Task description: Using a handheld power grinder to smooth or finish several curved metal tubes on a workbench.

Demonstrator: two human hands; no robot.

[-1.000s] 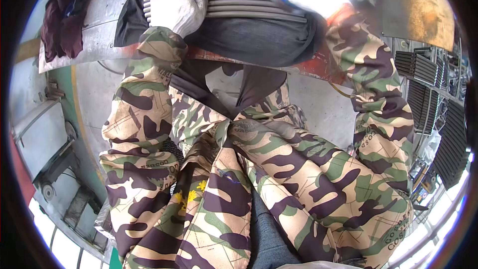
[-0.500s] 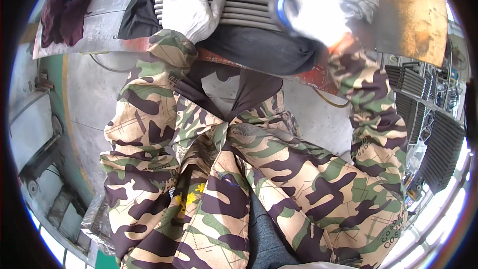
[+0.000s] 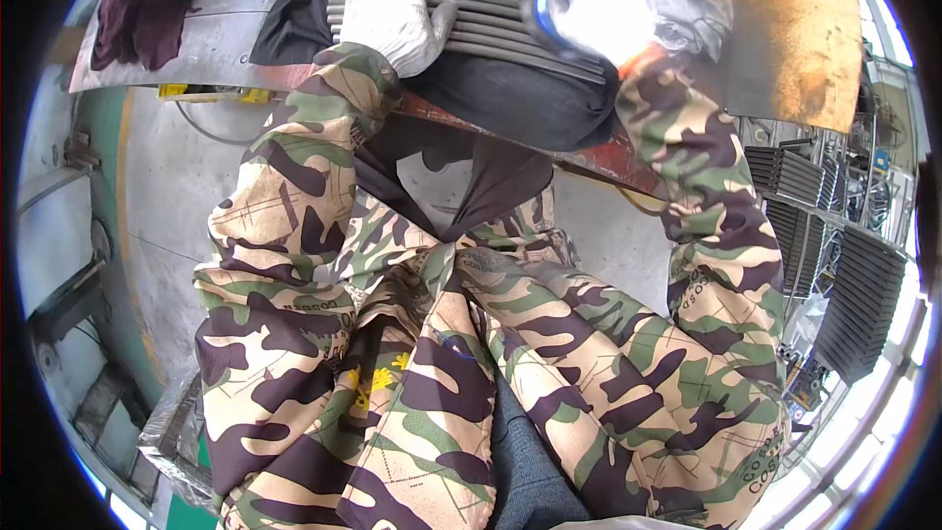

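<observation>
A row of several slim grey rods (image 3: 481,20) lies side by side on a black cloth (image 3: 530,103) on the bench. My left hand (image 3: 392,15), in a white glove, presses flat across the rods near their left ends, its fingers stretched out and apart. Over the right part of the rods is my right hand (image 3: 603,10), also gloved and partly washed out by glare. Its fingers curl round a blue-edged object (image 3: 543,15) that meets the rods; motion blur hides its exact kind. To the right of it, the right ends of the nearest rods show.
Crumpled clear plastic (image 3: 692,5) lies right of my right hand, beside a rusty brown sheet (image 3: 795,29). Dark maroon cloth (image 3: 147,15) rests at the bench's left. Racks of stacked dark bars (image 3: 859,304) stand at the right. The bench's red front edge (image 3: 608,159) faces me.
My right hand has moved left along the rods with the blue-edged object, uncovering right ends of the nearest rods. My left hand stays flat on them. The whole view has shifted slightly.
</observation>
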